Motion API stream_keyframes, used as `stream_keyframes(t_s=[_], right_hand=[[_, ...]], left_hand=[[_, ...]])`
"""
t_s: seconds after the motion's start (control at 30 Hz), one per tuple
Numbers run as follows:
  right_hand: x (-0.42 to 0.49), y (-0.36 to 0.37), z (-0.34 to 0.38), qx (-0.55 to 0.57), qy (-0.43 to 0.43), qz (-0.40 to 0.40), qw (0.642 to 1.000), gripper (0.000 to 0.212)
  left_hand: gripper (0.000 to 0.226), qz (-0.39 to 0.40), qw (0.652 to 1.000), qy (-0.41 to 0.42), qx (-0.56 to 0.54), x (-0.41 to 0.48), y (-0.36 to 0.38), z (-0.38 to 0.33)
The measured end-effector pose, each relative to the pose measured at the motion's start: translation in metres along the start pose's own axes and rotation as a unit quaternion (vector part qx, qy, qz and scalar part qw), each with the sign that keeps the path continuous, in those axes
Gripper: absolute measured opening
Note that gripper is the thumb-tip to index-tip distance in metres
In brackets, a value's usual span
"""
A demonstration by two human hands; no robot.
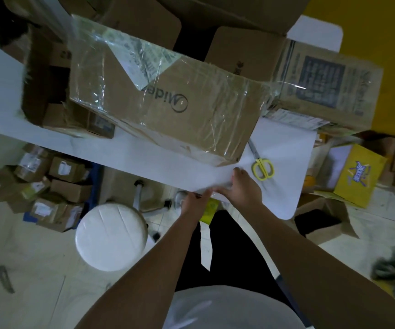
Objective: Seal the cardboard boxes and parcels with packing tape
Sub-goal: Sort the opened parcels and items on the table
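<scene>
A large brown cardboard box (168, 103) with a round printed logo lies on the white table (125, 153), wrapped in shiny clear tape, a white label under the film at its far side. My right hand (245, 186) and my left hand (195, 201) meet at the table's near edge, just in front of the box's near right corner. Both curl round a small pale, translucent thing (219, 189) between them that looks like a clear tape roll; blur hides its shape.
Yellow-handled scissors (261, 166) lie on the table right of my hands. More cardboard boxes (329, 89) crowd the table's back and right. A white round stool (111, 236) stands on the floor to the left, near several small parcels (56, 186). A yellow carton (360, 176) sits at the right.
</scene>
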State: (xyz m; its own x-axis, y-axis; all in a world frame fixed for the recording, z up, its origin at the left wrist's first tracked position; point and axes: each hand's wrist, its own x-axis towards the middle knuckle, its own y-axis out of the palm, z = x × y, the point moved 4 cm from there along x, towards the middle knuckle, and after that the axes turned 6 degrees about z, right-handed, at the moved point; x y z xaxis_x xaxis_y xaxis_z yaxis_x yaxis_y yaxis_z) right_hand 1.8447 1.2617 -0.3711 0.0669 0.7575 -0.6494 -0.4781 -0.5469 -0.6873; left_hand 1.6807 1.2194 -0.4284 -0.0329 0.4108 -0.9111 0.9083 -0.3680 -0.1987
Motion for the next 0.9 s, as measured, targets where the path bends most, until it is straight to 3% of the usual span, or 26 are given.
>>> stream_keyframes(t_s=[0.17, 0.27, 0.33, 0.43, 0.53, 0.6, 0.67, 0.73, 0.77, 0.9], right_hand=[[0.001, -0.009, 0.016, -0.037, 0.049, 0.043, 0.997, 0.063], [-0.01, -0.028, 0.032, 0.002, 0.025, 0.032, 0.999, 0.047], [-0.028, -0.059, 0.043, 0.092, 0.007, -0.054, 0.994, 0.026], [-0.071, -0.122, 0.055, 0.195, -0.017, -0.229, 0.954, 0.009], [-0.115, -0.175, 0.075, 0.222, -0.092, -0.352, 0.905, 0.015], [-0.136, -0.197, 0.101, 0.149, -0.183, -0.413, 0.879, 0.028], [-0.141, -0.198, 0.127, 0.014, -0.278, -0.424, 0.862, 0.044], [-0.126, -0.18, 0.139, -0.096, -0.339, -0.377, 0.857, 0.052], [-0.115, -0.168, 0.14, -0.13, -0.345, -0.343, 0.864, 0.054], [-0.085, -0.145, 0.133, -0.203, -0.302, -0.278, 0.889, 0.06]], left_hand=[[0.05, 0.016, 0.996, -0.028, 0.089, -0.021, -0.029, -0.029], [0.031, 0.0, 0.988, -0.005, 0.155, -0.051, -0.069, -0.064], [0.027, -0.022, 0.975, 0.046, 0.218, -0.078, -0.095, -0.095], [0.029, -0.04, 0.944, 0.186, 0.27, -0.141, -0.124, -0.143], [0.016, 0.065, 0.907, 0.314, 0.272, -0.217, -0.136, -0.175], [0.014, 0.089, 0.886, 0.388, 0.239, -0.253, -0.14, -0.19], [0.018, -0.016, 0.839, 0.499, 0.217, -0.271, -0.148, -0.209], [0.023, -0.136, 0.768, 0.576, 0.244, -0.267, -0.152, -0.219], [0.029, -0.171, 0.748, 0.578, 0.278, -0.255, -0.152, -0.22], [0.052, -0.233, 0.734, 0.481, 0.419, -0.198, -0.152, -0.202]])
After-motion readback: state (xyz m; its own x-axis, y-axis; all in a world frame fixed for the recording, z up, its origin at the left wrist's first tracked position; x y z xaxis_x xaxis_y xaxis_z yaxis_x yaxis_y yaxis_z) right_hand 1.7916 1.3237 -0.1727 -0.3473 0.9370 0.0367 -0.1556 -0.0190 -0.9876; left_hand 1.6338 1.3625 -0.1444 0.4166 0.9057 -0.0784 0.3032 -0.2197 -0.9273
